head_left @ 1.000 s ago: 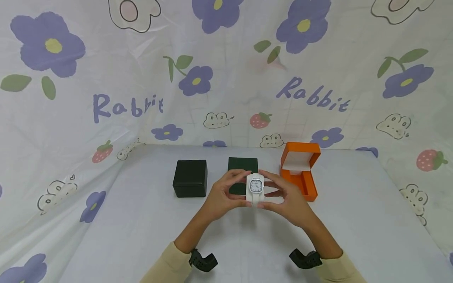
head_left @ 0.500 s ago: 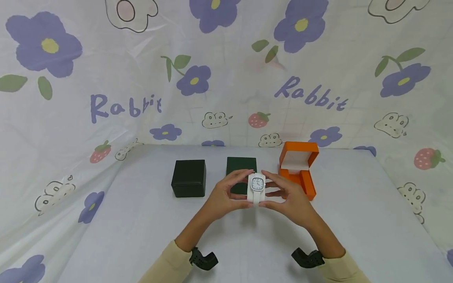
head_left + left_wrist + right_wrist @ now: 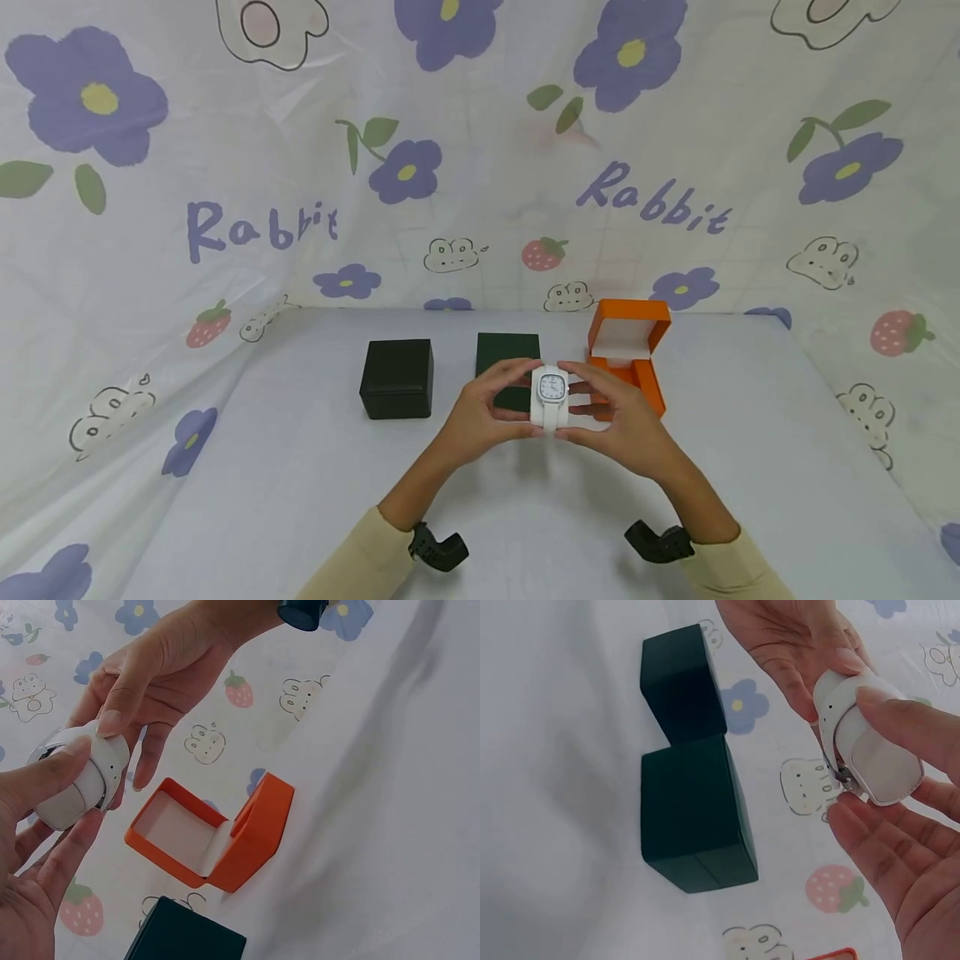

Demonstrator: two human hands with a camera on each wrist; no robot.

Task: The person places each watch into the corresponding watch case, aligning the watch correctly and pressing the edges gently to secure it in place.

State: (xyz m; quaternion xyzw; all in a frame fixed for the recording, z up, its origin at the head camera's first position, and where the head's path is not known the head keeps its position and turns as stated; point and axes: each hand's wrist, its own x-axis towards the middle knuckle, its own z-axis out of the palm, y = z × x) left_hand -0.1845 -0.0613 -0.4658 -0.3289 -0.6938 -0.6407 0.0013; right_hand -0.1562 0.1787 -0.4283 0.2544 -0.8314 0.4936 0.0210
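Observation:
In the head view a white wristwatch [image 3: 552, 387] with a squarish dial faces up, between both hands at mid-table. Its strap wraps a white watch cushion [image 3: 885, 769], and the strap's buckle and holes show in the right wrist view. My left hand [image 3: 480, 417] holds one end of it, thumb at the near side and fingers at the far side. The right hand [image 3: 632, 427] grips the opposite end in the same way. Behind the hands lies a dark green box [image 3: 507, 346], partly hidden by them. An orange box [image 3: 628, 311] stands with its lid raised, behind the right hand.
A closed black-green box [image 3: 397, 379] stands to the left of the middle one. The white table [image 3: 285, 500] ends at a patterned cloth [image 3: 465, 192] with flowers and "Rabbit" lettering. Dark wrist cameras [image 3: 438, 548] are strapped at both sleeves.
Both hands and the watch have shifted slightly right relative to the boxes. The head view has turned a little, so the boxes and backdrop sit farther left in it. The grip stays the same.

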